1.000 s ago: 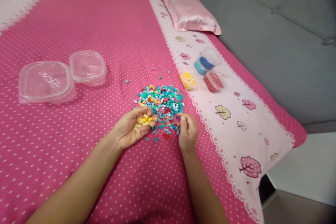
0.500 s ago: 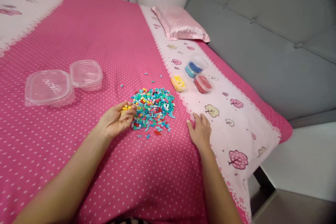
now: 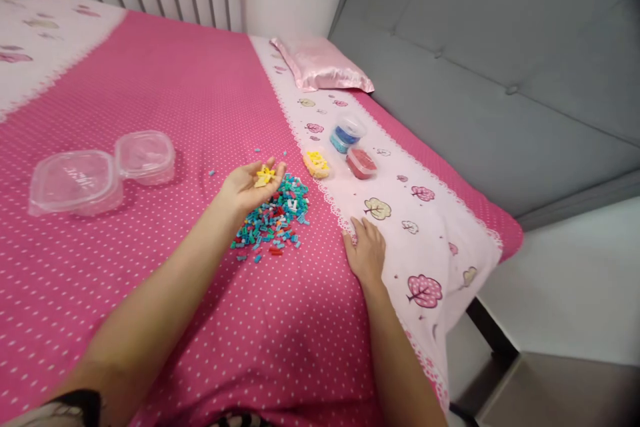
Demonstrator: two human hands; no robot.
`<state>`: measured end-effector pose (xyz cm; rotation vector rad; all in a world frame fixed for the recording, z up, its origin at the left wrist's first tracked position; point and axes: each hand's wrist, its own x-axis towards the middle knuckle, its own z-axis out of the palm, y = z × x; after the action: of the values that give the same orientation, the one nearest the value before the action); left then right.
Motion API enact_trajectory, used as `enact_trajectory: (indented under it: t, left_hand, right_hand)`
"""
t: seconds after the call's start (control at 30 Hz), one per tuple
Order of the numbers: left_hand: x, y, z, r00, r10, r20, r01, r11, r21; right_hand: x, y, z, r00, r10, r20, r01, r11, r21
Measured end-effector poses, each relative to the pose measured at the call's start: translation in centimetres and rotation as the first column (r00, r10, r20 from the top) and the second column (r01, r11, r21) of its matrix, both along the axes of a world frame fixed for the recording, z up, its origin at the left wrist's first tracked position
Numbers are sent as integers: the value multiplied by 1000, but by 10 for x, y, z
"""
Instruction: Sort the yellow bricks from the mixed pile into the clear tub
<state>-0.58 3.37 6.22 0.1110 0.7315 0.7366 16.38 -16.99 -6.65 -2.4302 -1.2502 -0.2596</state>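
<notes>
My left hand is palm up with its fingers curled, cupping several small yellow building bricks. It hovers over a pile of mixed small bricks, mostly teal and blue with some red and white, and hides part of it. To the right of the pile, my right hand lies flat on the bedsheet, fingers stretched and holding nothing. Beyond the pile stands a small clear tub of yellow bricks. Beside that tub are a tub of red bricks and stacked tubs of blue bricks.
Two clear lidded containers sit at the left on the pink dotted bedsheet. A pink satin pillow lies at the far side. A grey padded headboard bounds the bed on the right. A few loose bricks are scattered around the pile.
My left hand has lifted the yellow bricks from the pile's left edge, moving away from me towards the yellow tub, and has turned palm up. My right hand stays resting. The camera view has shifted.
</notes>
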Motion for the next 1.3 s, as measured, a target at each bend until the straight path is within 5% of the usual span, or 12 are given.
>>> enact_trajectory:
  t: [0.33,0.67,0.87,1.03,1.2,1.3]
  left_hand:
    - [120,41,-24,1000,9,-5,-9,992,130]
    - [181,64,-25,986,59,-156,6,923,385]
    - [186,64,-33,964,57,-258,88,852,516]
    - [173,64,-22,956,38,-289,153,779,608]
    - [135,53,-1,959,52,-277,171,676,717]
    - [100,24,4,965,67,-253,168,583,795]
  right_hand:
    - [3,0,-3,998,12,-54,-8,997,83]
    - [6,2,-3,997,11,-81,-2,994,109]
    - [6,2,-2,997,18,-80,-8,992,129]
    - [6,1,-3,997,22,-80,-12,991,131]
    - [6,1,-3,997,23,-72,-13,991,134]
    - [5,2,-3,998,17,-65,-9,993,121]
